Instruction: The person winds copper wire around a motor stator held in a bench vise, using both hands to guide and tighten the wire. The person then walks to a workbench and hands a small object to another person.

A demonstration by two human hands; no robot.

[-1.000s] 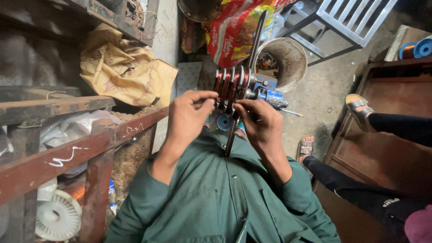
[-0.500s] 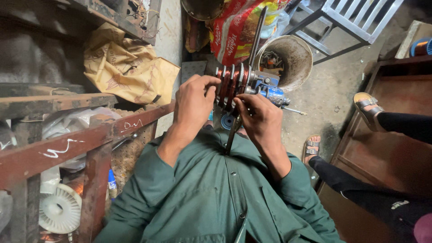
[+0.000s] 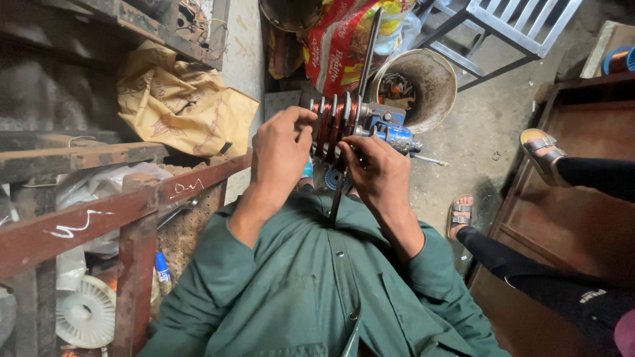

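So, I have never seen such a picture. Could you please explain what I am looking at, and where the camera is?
The camera sits on a person's head and looks down over a green shirt at their two bare hands. The left hand and right hand grip a coil former: a row of discs with copper wire wound between them, mounted on a dark bar with a blue part at its right. Behind it stands a bucket. At left is a rusty frame. At right, another person's sandalled feet show.

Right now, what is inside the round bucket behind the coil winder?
Inside the round bucket lies a dark heap of small metal scraps at the bottom. The near wall hides the rest, and the pieces are too small to identify.
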